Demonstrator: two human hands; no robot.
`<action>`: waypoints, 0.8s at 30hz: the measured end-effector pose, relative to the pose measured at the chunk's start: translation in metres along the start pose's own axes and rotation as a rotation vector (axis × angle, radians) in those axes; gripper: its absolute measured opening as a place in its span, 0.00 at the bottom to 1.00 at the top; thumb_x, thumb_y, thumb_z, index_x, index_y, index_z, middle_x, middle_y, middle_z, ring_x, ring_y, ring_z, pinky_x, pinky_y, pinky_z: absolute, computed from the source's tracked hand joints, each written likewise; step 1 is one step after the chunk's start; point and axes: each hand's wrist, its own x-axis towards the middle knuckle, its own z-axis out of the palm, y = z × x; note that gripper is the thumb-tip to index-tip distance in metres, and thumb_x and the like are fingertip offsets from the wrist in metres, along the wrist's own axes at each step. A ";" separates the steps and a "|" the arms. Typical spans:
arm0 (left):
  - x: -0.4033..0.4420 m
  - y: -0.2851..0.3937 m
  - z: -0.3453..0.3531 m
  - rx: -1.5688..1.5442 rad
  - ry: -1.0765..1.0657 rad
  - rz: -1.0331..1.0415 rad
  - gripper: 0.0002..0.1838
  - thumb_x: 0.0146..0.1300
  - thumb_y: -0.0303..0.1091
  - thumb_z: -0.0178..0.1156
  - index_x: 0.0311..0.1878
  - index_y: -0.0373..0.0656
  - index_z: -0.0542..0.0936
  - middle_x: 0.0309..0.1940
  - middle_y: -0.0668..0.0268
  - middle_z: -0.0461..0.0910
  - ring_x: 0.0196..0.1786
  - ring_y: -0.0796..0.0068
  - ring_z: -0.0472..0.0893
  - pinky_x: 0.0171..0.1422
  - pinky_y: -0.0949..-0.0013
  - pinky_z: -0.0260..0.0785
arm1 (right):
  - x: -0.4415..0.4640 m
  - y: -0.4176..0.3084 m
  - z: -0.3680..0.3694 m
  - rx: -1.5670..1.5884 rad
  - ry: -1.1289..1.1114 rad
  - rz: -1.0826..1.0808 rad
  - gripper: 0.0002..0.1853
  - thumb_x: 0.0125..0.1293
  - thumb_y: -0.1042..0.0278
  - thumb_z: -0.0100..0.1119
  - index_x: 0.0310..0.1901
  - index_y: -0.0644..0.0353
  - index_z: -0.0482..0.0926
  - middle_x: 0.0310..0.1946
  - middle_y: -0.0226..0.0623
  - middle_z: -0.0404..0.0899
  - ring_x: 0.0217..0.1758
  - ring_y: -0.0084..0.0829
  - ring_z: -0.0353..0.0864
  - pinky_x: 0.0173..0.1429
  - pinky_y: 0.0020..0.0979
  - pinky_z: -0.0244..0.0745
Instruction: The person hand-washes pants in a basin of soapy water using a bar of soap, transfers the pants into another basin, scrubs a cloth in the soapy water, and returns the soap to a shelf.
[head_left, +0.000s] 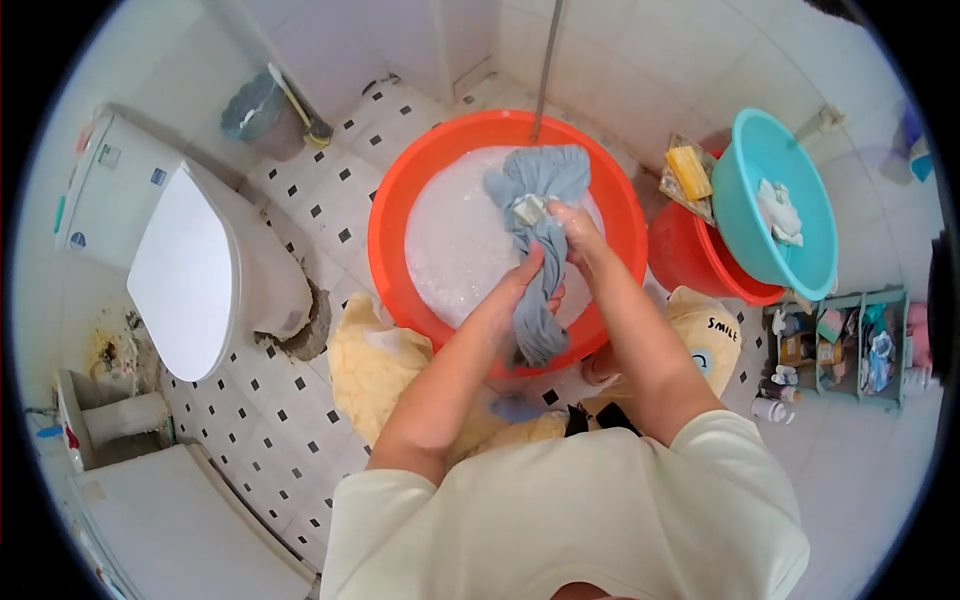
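A wet grey-blue piece of clothing is stretched over the orange basin, which holds sudsy water. Wrapped around its bunched middle is my left hand, with the lower end hanging down to the basin's near rim. My right hand grips the cloth a little higher, on the right side. Beside its fingers, a small whitish patch lies on the cloth; whether it is a label or a bit of soap I cannot tell.
Right of the basin, a turquoise basin with a white cloth leans over a red bucket. A yellow soap bar sits there too. At left stand a toilet and a bin; a shelf rack is at right.
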 end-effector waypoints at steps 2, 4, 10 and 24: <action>0.000 0.005 0.016 0.225 0.280 0.025 0.36 0.55 0.67 0.51 0.46 0.38 0.72 0.28 0.63 0.73 0.25 0.73 0.71 0.32 0.72 0.64 | -0.004 -0.010 0.006 -0.238 0.055 -0.040 0.21 0.55 0.66 0.54 0.52 0.60 0.70 0.42 0.39 0.75 0.43 0.34 0.76 0.46 0.36 0.73; 0.006 0.005 0.014 0.345 0.273 0.098 0.35 0.57 0.65 0.51 0.47 0.38 0.72 0.31 0.63 0.74 0.30 0.72 0.73 0.36 0.68 0.67 | -0.007 -0.015 0.013 -0.496 0.029 -0.097 0.23 0.54 0.68 0.54 0.54 0.59 0.69 0.44 0.37 0.74 0.44 0.33 0.75 0.48 0.35 0.72; 0.020 -0.011 0.005 0.624 0.355 0.420 0.32 0.58 0.60 0.52 0.50 0.38 0.72 0.35 0.62 0.76 0.37 0.71 0.76 0.41 0.66 0.70 | 0.022 -0.012 -0.009 -1.349 -0.126 -0.021 0.24 0.53 0.60 0.55 0.50 0.65 0.71 0.43 0.46 0.77 0.46 0.40 0.77 0.50 0.37 0.71; 0.000 0.019 -0.008 -0.073 -0.086 -0.035 0.19 0.55 0.45 0.54 0.41 0.39 0.73 0.24 0.62 0.74 0.21 0.73 0.72 0.26 0.71 0.66 | 0.037 -0.038 0.011 -1.752 -0.614 -0.241 0.21 0.57 0.52 0.52 0.48 0.57 0.75 0.40 0.52 0.77 0.51 0.43 0.73 0.54 0.40 0.69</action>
